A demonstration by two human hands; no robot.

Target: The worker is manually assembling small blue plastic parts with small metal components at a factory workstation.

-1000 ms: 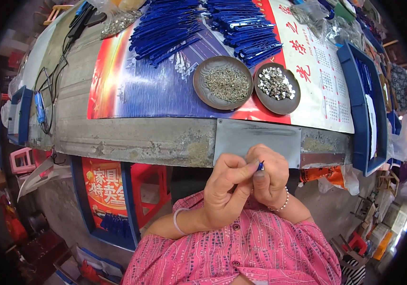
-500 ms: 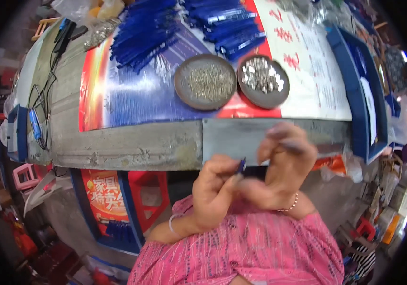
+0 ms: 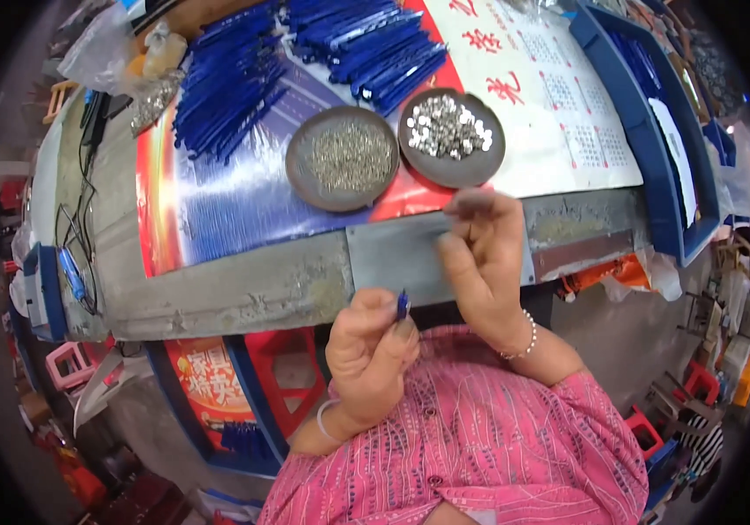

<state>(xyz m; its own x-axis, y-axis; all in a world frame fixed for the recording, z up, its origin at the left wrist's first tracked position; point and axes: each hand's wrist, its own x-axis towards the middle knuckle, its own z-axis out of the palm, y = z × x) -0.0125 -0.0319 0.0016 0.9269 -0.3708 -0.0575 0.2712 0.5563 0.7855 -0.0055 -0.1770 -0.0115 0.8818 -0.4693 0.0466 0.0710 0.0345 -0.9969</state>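
My left hand (image 3: 364, 354) is closed in front of my body, its thumb and fingers pinching a small dark blue piece (image 3: 403, 304). Only the tip of that piece shows above the fingers; its kind I cannot make out. Up and to the right, my right hand (image 3: 490, 262) is raised over the table's front edge with thumb and curled fingers apart, fingertips slightly blurred. Just beyond it sits a brown bowl (image 3: 480, 172) of shiny silver pieces (image 3: 445, 127). Beside this bowl, a second brown bowl (image 3: 301, 178) holds many thin, short metal bits (image 3: 349, 157).
Bundles of long blue strips (image 3: 226, 83) lie at the back on a printed poster sheet (image 3: 235, 210). A blue tray (image 3: 646, 131) stands at the right. Cables and a blue-handled tool (image 3: 71, 271) lie left. Below the table are a blue bin (image 3: 261, 420) and a red stool (image 3: 287, 359).
My right hand has moved away from the left, up toward the bowl of silver pieces. The left still pinches the blue piece. The view has shifted and tilted.
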